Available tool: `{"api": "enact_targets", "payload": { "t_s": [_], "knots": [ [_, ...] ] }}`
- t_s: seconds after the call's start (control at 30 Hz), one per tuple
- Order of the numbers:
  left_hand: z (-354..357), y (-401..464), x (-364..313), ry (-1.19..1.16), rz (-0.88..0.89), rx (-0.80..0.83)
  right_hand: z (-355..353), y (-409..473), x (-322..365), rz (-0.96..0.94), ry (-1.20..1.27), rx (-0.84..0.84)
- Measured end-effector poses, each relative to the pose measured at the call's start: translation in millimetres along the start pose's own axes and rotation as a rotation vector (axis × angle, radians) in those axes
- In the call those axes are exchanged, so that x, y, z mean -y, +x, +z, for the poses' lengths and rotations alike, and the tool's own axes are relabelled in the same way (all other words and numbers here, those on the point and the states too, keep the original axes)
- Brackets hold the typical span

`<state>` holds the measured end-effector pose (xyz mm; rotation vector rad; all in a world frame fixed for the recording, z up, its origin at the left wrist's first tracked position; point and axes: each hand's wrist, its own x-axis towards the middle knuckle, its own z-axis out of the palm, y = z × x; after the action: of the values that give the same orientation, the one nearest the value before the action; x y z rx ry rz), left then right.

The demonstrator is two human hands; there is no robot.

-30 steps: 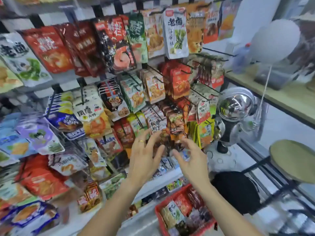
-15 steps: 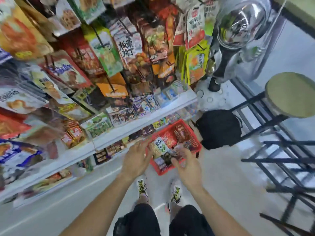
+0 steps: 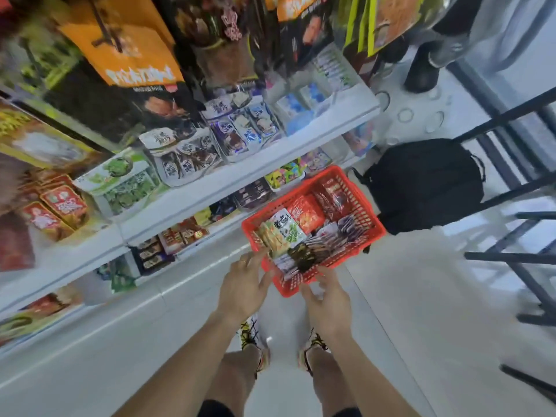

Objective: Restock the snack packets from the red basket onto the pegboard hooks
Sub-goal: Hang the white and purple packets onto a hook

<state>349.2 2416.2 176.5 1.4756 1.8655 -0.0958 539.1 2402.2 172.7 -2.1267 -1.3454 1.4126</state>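
Our left hand (image 3: 244, 288) reaches down with its fingers spread and loose, grasping nothing, its fingertips at the near left rim of the red plastic lattice basket (image 3: 365, 212). Our right hand (image 3: 326, 299) hangs beside it with relaxed fingers, also grasping nothing, just over the basket's near corner. We cannot tell whether either hand touches the rim.

That basket sits on the pale tiled floor (image 3: 406, 311), close in front of the white lower shelf (image 3: 228, 179), and it is full of snack packets: a white and green packet (image 3: 285, 228) toward the left, a red and orange packet (image 3: 307, 213) just behind it, dark red packets (image 3: 334, 197) at the far end and dark packets along the near side.

Above the shelf hang more packets, among them a large orange and black packet (image 3: 129, 55). A black fabric backpack (image 3: 427, 182) lies on the floor just right of the basket. Our two shoes (image 3: 249, 338) show below the hands.
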Motion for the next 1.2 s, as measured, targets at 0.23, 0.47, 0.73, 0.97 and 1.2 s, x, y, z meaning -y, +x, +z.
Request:
{"api": "enact_targets", "payload": {
  "t_s": [0.23,0.47,0.73,0.97,1.2],
  "knots": [
    [82,85,19,-0.077,0.086,-0.013,22,95,-60,-0.044,-0.109,0.021],
    [192,197,2,-0.117,0.273,-0.043,11,215,-149,-0.060,-0.257,-0.042],
    [308,324,-44,-0.153,0.418,-0.085,-22,351,-199,-0.240,-0.885,-0.090],
    [346,363,-64,-0.071,0.427,-0.170,-28,391,-200,-0.406,-1.189,0.102],
    [345,352,-72,-0.155,0.365,-0.174,-27,399,-191,-0.470,-1.339,0.214]
  ]
}}
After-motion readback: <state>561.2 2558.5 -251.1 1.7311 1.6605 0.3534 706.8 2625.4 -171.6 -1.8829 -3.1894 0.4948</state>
